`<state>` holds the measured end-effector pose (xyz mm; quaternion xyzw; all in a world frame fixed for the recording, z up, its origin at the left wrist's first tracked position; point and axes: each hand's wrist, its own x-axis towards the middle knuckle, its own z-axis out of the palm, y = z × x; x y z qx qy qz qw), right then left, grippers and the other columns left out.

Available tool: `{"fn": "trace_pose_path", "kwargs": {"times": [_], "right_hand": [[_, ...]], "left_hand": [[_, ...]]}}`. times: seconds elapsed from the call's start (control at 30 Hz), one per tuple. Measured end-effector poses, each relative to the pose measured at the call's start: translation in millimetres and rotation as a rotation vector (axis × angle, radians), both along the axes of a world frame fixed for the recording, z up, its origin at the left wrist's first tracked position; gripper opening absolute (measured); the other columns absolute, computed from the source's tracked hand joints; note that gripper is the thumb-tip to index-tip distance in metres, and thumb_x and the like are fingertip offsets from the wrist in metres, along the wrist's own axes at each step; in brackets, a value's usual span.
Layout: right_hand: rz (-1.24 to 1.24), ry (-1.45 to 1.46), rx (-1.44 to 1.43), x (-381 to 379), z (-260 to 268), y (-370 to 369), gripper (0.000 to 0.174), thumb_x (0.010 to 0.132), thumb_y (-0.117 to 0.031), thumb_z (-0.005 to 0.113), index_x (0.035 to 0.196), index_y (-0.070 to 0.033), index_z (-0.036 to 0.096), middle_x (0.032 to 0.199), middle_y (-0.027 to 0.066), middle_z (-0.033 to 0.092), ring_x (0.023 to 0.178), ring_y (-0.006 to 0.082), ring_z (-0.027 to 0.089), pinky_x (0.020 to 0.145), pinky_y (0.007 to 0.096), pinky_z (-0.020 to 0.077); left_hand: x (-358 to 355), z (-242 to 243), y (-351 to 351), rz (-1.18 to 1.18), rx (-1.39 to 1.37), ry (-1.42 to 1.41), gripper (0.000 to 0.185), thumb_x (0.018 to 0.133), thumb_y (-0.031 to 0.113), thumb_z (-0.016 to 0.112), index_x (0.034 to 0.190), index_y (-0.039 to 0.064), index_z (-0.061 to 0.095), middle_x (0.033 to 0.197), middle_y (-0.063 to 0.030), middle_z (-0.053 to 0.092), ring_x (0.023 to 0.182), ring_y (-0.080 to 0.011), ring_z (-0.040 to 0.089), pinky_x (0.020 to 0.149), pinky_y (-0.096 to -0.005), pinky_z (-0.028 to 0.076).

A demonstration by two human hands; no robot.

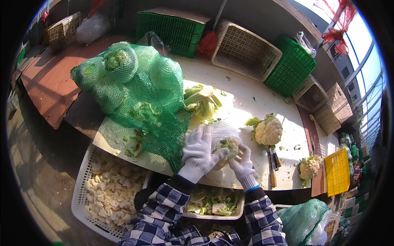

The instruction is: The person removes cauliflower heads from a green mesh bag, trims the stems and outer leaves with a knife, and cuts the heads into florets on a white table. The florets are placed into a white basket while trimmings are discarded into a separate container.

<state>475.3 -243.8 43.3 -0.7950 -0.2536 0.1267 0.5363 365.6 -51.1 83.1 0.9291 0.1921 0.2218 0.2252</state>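
Note:
My left hand (201,150), in a white knit glove, and my right hand (243,163), gloved alike, hold a cauliflower head (231,146) between them at the table's near edge. White foam netting (224,130) covers its far side. A green mesh sack (141,89) of cauliflowers lies to the left, near my left hand. Beyond my hands is a leafy cauliflower (203,100). On the right, a bare cauliflower (268,130) sits above knives with wooden handles (273,176). A smaller cauliflower (308,167) rests at the table's right end.
Below the table's edge are a white crate (78,196) of cauliflower florets and a white bin (226,217) of leaf trimmings. Green crates (169,33) and a whitish crate (246,50) line the back. A yellow crate (337,172) stands right; a filled mesh sack (303,220) is lower right.

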Motion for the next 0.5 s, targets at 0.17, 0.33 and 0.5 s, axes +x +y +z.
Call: {"fn": "trace_pose_path", "kwargs": {"times": [0.17,0.33,0.5], "right_hand": [[-0.024,0.13,-0.003,15.0,28.8,2.8,0.067,0.085,-0.028,0.075,0.138,0.0,0.043,0.135,0.0217,0.053,0.123,0.0298,0.057,0.101,0.0418,0.0508],[0.21,-0.179,-0.13,49.0,51.0,35.3,0.087,0.083,-0.042,0.074,0.15,-0.002,0.036,0.141,0.024,0.053,0.132,0.034,0.051,0.111,0.0398,0.0412],[0.352,-0.017,-0.191,66.1,57.3,62.7,0.086,0.083,-0.047,0.069,0.151,-0.002,0.04,0.147,0.0218,0.048,0.138,0.0305,0.046,0.116,0.0363,0.035]], "left_hand": [[15.8,-25.6,2.6,-0.034,-0.314,-0.126,0.075,0.087,0.053,0.068,0.143,0.006,0.05,0.145,-0.0192,0.047,0.135,-0.0362,0.042,0.115,-0.0448,0.034],[18.4,-32.2,0.5,-0.037,-0.284,-0.264,0.056,0.089,0.041,0.068,0.132,0.007,0.061,0.135,-0.0198,0.056,0.126,-0.0382,0.05,0.11,-0.046,0.038],[20.6,-35.9,15.6,-0.102,-0.285,-0.355,0.044,0.09,0.033,0.066,0.123,0.005,0.066,0.128,-0.0179,0.062,0.121,-0.0362,0.056,0.106,-0.0437,0.044]]}}
